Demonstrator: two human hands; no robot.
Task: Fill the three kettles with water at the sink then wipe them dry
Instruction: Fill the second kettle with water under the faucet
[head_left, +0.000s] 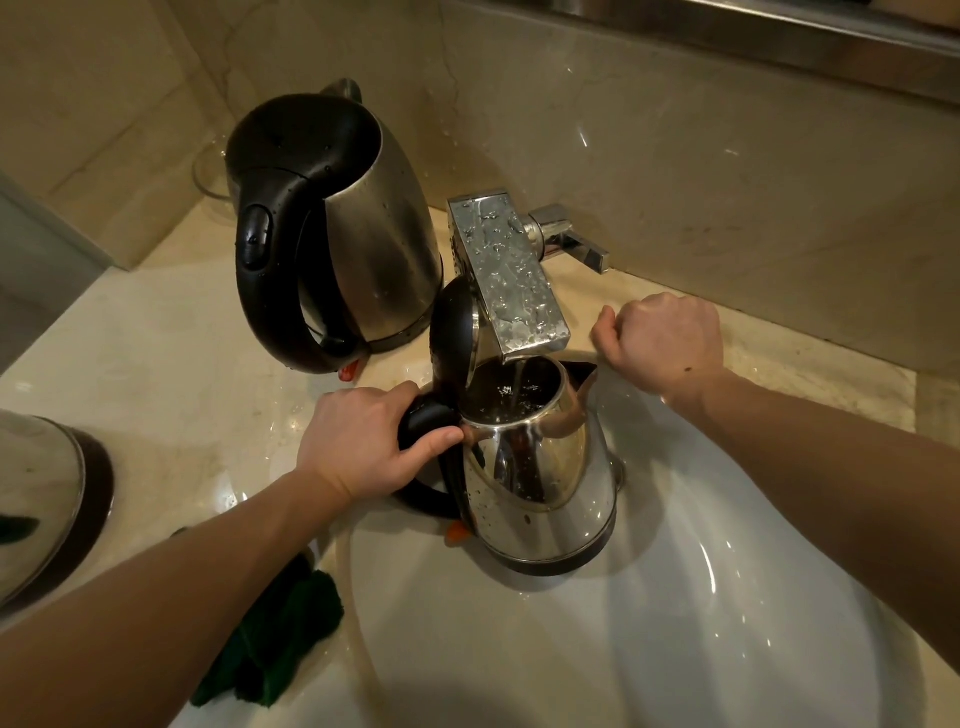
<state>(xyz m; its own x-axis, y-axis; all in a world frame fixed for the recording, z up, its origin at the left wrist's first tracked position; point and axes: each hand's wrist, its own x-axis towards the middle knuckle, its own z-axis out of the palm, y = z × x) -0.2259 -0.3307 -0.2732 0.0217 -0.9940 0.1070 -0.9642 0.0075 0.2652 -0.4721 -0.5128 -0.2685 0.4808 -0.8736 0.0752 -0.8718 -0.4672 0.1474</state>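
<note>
One green cloth (280, 639) lies nearest us, well short of the tap (511, 280). Our left hand (363, 441) grips the handle of the open kettle (540, 483), steadying it under the tap to catch the stream; our right hand (662, 343) rests fisted, seemingly empty, beside the tap. That makes three kettles: a second kettle (41, 493) far left of the tap, a third kettle (363, 218) just behind-left.

Found third kettle (41, 499) cut off by left edge; spout, handle and lid out of view. Noted green cloth (291, 623) partly covered by left forearm. Saw only a sliver of glass bowl (205, 179) behind large kettle (363, 218). Could not read water level inside small kettle (540, 467); found its handle mostly covered by left hand (363, 441). Recorded right hand (660, 338) fingertips as tucked under, unseen. Logged sink (675, 649) as cropped at bottom edge.
</note>
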